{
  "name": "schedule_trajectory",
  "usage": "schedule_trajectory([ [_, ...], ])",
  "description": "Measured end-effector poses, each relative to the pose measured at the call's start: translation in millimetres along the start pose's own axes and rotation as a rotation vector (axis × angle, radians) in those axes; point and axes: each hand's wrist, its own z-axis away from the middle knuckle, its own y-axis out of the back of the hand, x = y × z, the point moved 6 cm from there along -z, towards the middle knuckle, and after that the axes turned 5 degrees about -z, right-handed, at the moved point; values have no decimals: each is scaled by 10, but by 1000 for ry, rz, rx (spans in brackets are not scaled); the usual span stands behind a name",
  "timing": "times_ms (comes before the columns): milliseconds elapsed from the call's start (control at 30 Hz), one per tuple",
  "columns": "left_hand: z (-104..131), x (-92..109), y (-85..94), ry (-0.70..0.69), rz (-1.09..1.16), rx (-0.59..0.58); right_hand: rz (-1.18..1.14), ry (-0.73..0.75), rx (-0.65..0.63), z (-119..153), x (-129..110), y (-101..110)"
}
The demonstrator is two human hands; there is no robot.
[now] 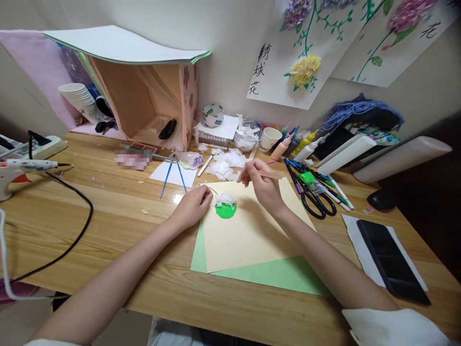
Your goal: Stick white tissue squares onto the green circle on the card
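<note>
A cream sheet (248,240) lies over a light green sheet (273,276) on the wooden table. On its upper left part is a green round piece (226,211) with white crumpled tissue (225,198) along its top. Beside the tissue, my left hand (194,204) is closed, its fingertips pinched at a thin dark wire-like piece (213,191). My right hand (264,185) is raised above the sheet, fingers curled round a slim wooden-coloured stick (272,175) whose far end has a pink tip.
Behind the sheets lie white tissue scraps (226,163), a paper cup (270,139) and paint bottles (283,146). Black scissors (313,204) and pens are at the right, near a phone (391,254). A glue gun (21,166) with a black cable stands at the left.
</note>
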Motion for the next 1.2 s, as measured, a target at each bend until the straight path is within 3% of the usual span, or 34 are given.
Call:
schedule_trajectory([
  [67, 0, -15, 12, 23, 16, 14, 179, 91, -7, -17, 65, 55],
  [167, 0, -32, 16, 43, 30, 25, 397, 188, -115, -33, 264, -35],
  [333, 1, -27, 16, 35, 17, 31, 616, 235, -107, -77, 506, -211],
  [467, 0, -28, 23, 40, 24, 25, 692, 254, -70, -128, 524, -243],
  [567, -5, -35, 22, 40, 33, 23, 553, 225, 6, -129, 450, -136],
  [667, -1, -37, 37, 43, 80, 62, 265, 120, 68, -55, 365, -1],
  [833, 55, 85, 95, -4, 180, 178, -81, -41, -5, 246, 300, 17],
  [1000, 94, 285, 4, -121, 214, 121, -211, -120, -96, 520, 383, -72],
  [1200, 75, 280, -56, -117, 187, 98, -165, -139, -122, 579, 423, -119],
])
